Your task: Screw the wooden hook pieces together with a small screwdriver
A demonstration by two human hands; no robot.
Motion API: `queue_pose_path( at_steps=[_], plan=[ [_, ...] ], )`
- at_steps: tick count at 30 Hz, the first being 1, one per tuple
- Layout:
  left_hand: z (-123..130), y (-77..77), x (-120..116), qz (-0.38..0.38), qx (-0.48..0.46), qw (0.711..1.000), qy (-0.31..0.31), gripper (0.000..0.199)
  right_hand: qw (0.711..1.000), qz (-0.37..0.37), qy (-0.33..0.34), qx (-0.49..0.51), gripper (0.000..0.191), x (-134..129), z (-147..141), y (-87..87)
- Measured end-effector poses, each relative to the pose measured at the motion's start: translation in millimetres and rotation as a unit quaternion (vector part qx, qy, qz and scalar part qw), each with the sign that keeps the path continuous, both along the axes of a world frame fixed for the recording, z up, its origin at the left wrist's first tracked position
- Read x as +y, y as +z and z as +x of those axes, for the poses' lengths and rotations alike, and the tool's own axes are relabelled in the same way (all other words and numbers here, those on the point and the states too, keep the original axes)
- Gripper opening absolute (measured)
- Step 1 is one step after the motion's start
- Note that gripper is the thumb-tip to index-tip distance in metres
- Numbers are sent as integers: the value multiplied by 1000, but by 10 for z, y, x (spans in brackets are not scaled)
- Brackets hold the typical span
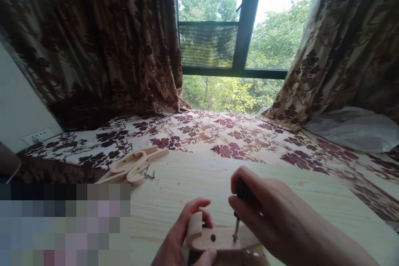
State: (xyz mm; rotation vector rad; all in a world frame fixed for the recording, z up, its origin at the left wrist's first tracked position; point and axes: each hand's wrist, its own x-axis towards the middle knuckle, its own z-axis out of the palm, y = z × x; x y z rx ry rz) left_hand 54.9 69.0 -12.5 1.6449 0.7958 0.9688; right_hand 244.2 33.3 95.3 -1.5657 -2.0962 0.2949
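Upright in my right hand [268,203] is a screwdriver [236,226] with a black handle, the fingers closed around it. Its tip meets a hole or screw in a pale wooden hook piece [222,235]; which of these, I cannot tell. My left hand [176,237] grips the curved end of this piece, thumb at the near side and fingers behind. A second dark hole shows near that end. Under the piece lies something brown, mostly cut off by the frame's bottom edge. My right hand covers the piece's right end.
Similar wooden hook pieces [129,162] lie at the left of the light wooden board [193,174], with several screws [149,173] beside them. Behind is a flowered cloth [202,133] before a window. At the right rests a clear plastic bag [355,126].
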Motion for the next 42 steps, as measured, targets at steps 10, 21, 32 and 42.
queue_pose_path(
  at_steps=[10, 21, 32, 42],
  plan=[
    [21, -17, 4, 21, 20, 999, 17, 60, 997, -21, -79, -15, 19, 105, 82, -112],
    [28, 40, -21, 7, 43, 999, 21, 55, 1000, -4, 16, -16, 16, -86, 23, 39],
    [20, 97, -44, -12, 67, 997, 32, 58, 999, 25, 5, -28, 16, -131, -3, 68],
    [20, 131, -43, 0, 67, 997, 35, 56, 995, 10, -92, -25, 21, -15, 52, -26]
  ],
)
